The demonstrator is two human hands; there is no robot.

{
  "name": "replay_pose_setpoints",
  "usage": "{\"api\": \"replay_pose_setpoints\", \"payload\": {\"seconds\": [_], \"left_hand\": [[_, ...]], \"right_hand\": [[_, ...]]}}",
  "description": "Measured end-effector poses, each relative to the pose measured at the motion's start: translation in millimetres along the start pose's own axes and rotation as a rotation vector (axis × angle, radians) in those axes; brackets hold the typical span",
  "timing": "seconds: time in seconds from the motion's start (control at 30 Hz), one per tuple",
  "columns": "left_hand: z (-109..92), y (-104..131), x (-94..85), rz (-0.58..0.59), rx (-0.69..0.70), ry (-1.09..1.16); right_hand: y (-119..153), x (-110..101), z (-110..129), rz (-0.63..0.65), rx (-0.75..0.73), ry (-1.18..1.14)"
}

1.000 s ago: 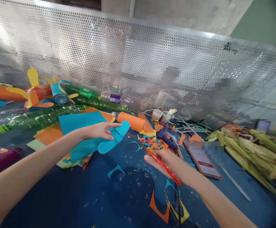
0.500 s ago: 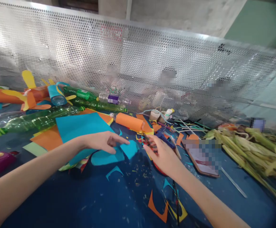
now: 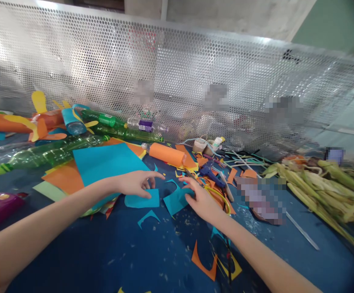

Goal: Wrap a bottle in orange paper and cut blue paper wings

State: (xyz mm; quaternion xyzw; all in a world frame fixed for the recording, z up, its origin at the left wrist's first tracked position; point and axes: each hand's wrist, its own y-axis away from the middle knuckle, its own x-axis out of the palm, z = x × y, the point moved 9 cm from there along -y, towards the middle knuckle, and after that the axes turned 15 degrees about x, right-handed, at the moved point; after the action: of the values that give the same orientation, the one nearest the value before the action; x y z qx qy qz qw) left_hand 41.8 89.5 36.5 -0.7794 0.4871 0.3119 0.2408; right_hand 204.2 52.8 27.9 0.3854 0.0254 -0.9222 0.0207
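Note:
My left hand (image 3: 139, 184) is over the left part of the table, its index finger stretched out and its thumb apart. Below its fingertips lies a small blue paper piece (image 3: 144, 199). My right hand (image 3: 201, 199) reaches over another blue paper piece (image 3: 174, 202), with thumb and index finger apart; its fingers partly cover that paper, and whether they touch it I cannot tell. A thin curved blue scrap (image 3: 172, 184) lies between the hands. Beyond my left forearm are a large blue sheet (image 3: 106, 160) and orange sheets (image 3: 65, 179).
Green plastic bottles (image 3: 55, 154) and paper-bladed bottles lie at the left, near a purple tool (image 3: 1, 207). An orange-wrapped bottle (image 3: 167, 154) lies behind the hands. At the right are a blue glue gun (image 3: 211, 176), a blurred phone (image 3: 262, 203) and corn husks (image 3: 313, 191). A perforated metal panel (image 3: 177, 77) stands behind.
My right hand has moved slightly left, and the dark tool at its fingers no longer shows. The blue piece between my hands has shifted right, away from my left index finger.

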Motion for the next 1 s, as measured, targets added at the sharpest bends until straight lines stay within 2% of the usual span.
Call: {"api": "replay_pose_setpoints", "payload": {"seconds": [0.1, 0.2, 0.27, 0.43, 0.6, 0.7, 0.83, 1.0], "left_hand": [[3.1, -1.3, -0.3, -0.011, 0.015, 0.042], [1.9, -2.5, 0.9, 0.0, 0.033, 0.019], [0.4, -2.7, 1.0, 0.01, 0.035, -0.051], [-6.5, -3.5, -4.4, -0.049, 0.049, -0.207], [-9.1, -5.2, -11.3, -0.148, 0.07, -0.312], [-7.7, -4.4, -16.9, -0.213, 0.085, -0.456], [-2.3, -4.2, -14.5, -0.203, 0.091, -0.626], [-9.6, -2.3, -16.0, -0.336, 0.132, -0.729]], "right_hand": [[-0.9, -0.2, -4.4, -0.038, 0.011, -0.094], [0.2, 6.2, -8.0, -0.003, 0.075, -0.184], [3.0, 8.6, -2.5, -0.007, 0.059, -0.128], [11.5, 2.8, 19.9, -0.136, -0.111, 0.092], [10.3, 1.5, 16.3, -0.166, -0.158, 0.066], [10.8, 3.2, 15.7, -0.167, -0.189, 0.058], [13.7, 5.7, 19.8, -0.154, -0.194, 0.068], [19.6, 10.7, 26.8, -0.167, -0.216, 0.214]]}}
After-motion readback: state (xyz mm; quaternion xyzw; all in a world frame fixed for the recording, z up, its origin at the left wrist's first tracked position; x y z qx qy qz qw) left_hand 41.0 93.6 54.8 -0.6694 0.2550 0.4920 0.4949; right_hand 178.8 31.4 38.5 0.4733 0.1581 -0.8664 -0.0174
